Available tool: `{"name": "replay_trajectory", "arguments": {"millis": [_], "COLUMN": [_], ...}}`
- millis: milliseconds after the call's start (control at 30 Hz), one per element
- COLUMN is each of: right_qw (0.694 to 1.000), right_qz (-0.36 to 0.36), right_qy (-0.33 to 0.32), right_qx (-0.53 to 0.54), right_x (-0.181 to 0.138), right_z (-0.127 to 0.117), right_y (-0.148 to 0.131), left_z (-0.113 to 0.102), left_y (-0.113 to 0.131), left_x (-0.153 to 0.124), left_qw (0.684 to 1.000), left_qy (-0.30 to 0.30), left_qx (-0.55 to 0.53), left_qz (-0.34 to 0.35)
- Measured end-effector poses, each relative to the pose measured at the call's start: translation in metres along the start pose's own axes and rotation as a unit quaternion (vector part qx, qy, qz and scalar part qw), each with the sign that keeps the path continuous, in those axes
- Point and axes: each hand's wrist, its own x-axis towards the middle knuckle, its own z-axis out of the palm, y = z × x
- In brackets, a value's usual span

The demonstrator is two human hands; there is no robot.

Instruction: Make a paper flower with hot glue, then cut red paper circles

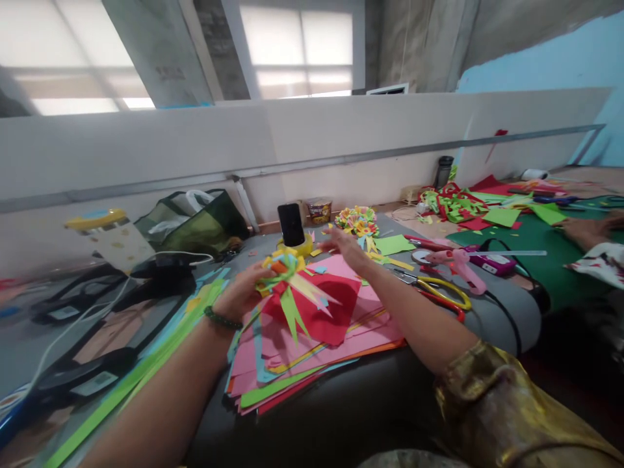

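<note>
My left hand (242,292), with a green bead bracelet on the wrist, is closed on a paper flower (287,276) of yellow, orange and green strips, held over a stack of coloured paper sheets (312,344). My right hand (344,250) reaches forward past the stack with its fingers stretched out and blurred, holding nothing, near a yellow tape roll (302,247) and a finished paper flower cluster (358,222). A black phone (291,224) stands upright just behind the tape roll.
Yellow-handled scissors (443,294) and a pink glue gun (455,263) lie to the right of the stack. Another person's hand (582,229) rests on a green sheet (541,260) at far right. A green bag (195,224), cables and long green strips (146,370) lie at left.
</note>
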Motion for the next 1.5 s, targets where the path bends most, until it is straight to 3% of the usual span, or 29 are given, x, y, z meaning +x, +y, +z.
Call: {"name": "replay_trajectory", "arguments": {"millis": [133, 233, 400, 600, 833, 967, 1133, 1367, 1500], "right_qw": [0.98, 0.968, 0.97, 0.978, 0.982, 0.987, 0.987, 0.975, 0.973], "right_qz": [0.039, 0.035, 0.046, 0.041, 0.039, 0.046, 0.082, 0.176, 0.179], "right_qy": [-0.193, -0.244, -0.22, -0.185, -0.125, -0.066, -0.019, -0.101, -0.1], "right_qx": [0.022, 0.054, 0.09, 0.09, 0.133, 0.141, 0.14, 0.092, 0.108], "right_x": [-0.018, -0.02, -0.014, -0.016, -0.011, -0.001, 0.006, -0.008, -0.009], "right_z": [0.02, 0.022, 0.021, 0.017, 0.014, 0.005, -0.007, 0.005, 0.003], "right_y": [-0.001, 0.004, 0.009, 0.002, 0.009, 0.012, 0.01, 0.005, 0.0], "left_z": [0.024, 0.023, 0.014, 0.012, 0.013, 0.001, -0.017, -0.042, -0.039], "left_y": [-0.016, -0.022, -0.028, -0.028, -0.024, -0.016, -0.008, -0.009, -0.009], "left_x": [-0.001, 0.002, 0.006, 0.008, 0.01, 0.015, 0.02, 0.029, 0.024], "left_qw": [0.998, 0.997, 0.994, 0.968, 0.974, 0.989, 0.995, 0.958, 0.923], "left_qy": [-0.053, -0.077, -0.08, -0.142, -0.104, -0.017, 0.077, 0.126, 0.098], "left_qx": [-0.009, -0.012, -0.056, -0.177, -0.182, -0.125, 0.06, 0.258, 0.365], "left_qz": [-0.027, -0.024, -0.04, -0.108, -0.086, -0.073, -0.015, 0.026, 0.077]}}
